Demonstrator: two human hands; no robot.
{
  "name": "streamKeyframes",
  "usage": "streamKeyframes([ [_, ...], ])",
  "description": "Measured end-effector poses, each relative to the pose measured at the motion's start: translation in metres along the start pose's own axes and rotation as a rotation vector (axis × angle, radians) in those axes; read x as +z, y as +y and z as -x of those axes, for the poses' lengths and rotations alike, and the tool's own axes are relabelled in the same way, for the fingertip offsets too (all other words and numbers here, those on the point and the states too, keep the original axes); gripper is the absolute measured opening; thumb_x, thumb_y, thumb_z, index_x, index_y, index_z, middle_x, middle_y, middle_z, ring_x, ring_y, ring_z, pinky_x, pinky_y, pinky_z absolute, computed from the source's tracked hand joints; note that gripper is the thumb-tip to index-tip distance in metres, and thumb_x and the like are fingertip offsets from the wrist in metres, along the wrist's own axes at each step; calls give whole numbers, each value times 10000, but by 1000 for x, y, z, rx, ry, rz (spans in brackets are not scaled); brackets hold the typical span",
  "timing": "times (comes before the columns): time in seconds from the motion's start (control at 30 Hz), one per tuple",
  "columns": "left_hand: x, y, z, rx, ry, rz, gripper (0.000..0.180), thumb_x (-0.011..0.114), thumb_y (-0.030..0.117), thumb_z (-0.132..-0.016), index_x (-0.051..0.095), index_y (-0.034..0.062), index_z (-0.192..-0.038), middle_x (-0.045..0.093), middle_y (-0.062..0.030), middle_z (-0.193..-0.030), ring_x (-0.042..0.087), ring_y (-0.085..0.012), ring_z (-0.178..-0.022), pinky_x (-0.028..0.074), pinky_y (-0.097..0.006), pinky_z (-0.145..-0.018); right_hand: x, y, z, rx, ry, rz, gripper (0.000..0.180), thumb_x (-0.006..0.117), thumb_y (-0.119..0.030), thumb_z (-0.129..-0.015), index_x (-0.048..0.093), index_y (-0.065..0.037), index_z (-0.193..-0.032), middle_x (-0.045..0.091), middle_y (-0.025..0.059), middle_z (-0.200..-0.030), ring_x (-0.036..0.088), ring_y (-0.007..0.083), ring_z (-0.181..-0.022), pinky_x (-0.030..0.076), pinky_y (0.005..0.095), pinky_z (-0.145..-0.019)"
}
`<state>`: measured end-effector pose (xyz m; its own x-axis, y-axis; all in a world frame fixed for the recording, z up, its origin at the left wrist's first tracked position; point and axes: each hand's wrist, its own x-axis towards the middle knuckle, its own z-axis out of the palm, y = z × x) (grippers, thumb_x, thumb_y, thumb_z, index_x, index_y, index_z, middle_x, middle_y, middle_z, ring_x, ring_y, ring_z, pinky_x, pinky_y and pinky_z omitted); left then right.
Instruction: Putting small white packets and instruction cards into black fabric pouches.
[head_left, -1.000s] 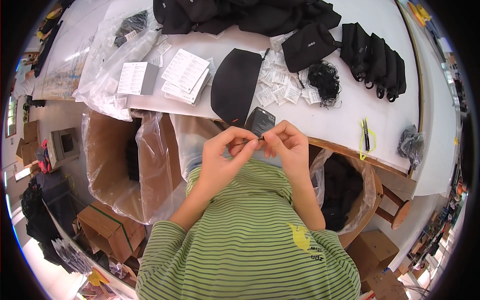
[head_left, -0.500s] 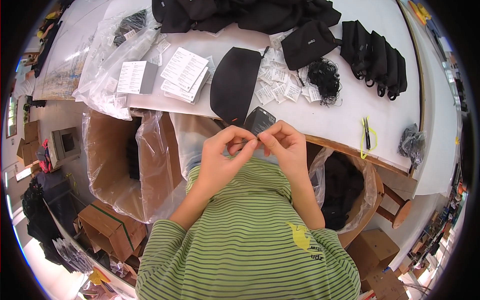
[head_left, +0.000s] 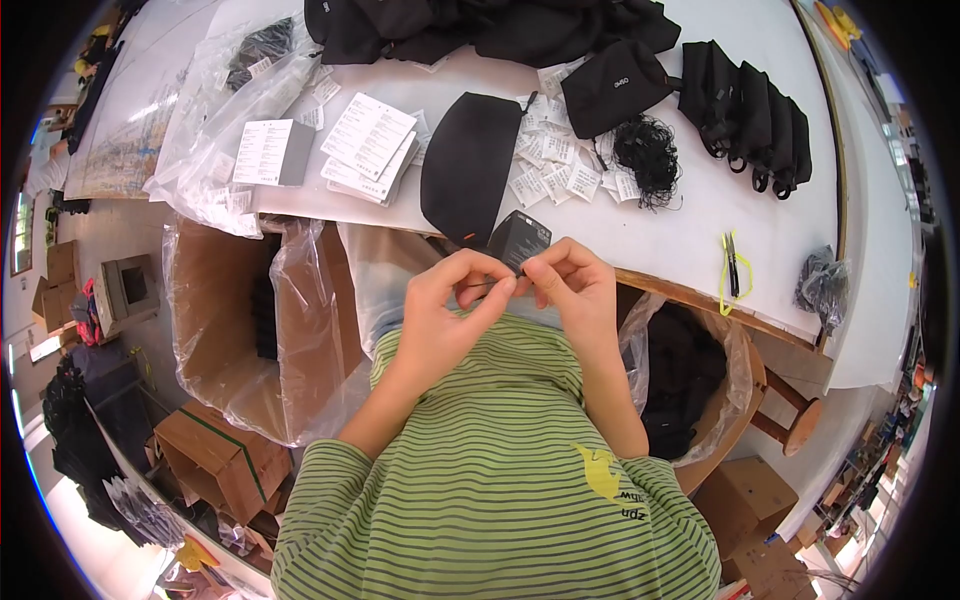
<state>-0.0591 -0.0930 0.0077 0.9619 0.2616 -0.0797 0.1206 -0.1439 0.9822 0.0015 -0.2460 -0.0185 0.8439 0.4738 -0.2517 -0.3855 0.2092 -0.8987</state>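
My left hand [head_left: 447, 297] and my right hand [head_left: 577, 291] meet at the table's near edge, thumbs and fingertips pinched together. Between them runs a thin black cord [head_left: 482, 284], mostly hidden by the fingers. Just beyond the fingertips is a dark grey card tag [head_left: 521, 239] with small pale print; its near corner reaches the pinch. A flat black fabric pouch [head_left: 470, 165] lies past the tag, its near end beside it, with a small orange mark there.
On the white table [head_left: 640, 235] lie white labels [head_left: 545, 150], stacked printed cards [head_left: 365, 145], a tangle of black cords [head_left: 645, 160], several black pouches [head_left: 740, 115] and yellow-handled snips [head_left: 735, 270]. Plastic-lined boxes [head_left: 235, 330] stand below the edge, with a wooden stool [head_left: 790, 415] at right.
Almost nothing has moved. My right fingertips have shifted slightly, and the dark tag has turned a little, showing more of its printed face.
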Motion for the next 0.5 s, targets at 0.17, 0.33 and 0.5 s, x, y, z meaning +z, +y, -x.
streamKeyframes([
  [0.17,0,-1,0,-20,-19,9,65,677,41,-797,626,21,-829,427,49,-618,330,-43,-573,291,-211,-527,-3,0,0,15,-20,38,132,678,-139,-880,620,-25,-849,672,47,-745,630,87,-693,411,197,-551],
  [0.33,1,3,1,-20,-35,8,64,678,42,-796,627,21,-830,429,47,-619,330,-45,-571,291,-215,-528,-6,2,0,35,-29,67,132,683,-146,-877,623,-32,-849,666,34,-740,629,83,-688,407,194,-550],
  [0.5,0,-1,1,-4,-25,-5,71,679,50,-795,628,23,-836,427,44,-617,333,-47,-568,292,-218,-528,-11,1,0,25,-1,69,131,684,-151,-877,632,-34,-854,670,32,-742,630,79,-689,405,193,-549],
])
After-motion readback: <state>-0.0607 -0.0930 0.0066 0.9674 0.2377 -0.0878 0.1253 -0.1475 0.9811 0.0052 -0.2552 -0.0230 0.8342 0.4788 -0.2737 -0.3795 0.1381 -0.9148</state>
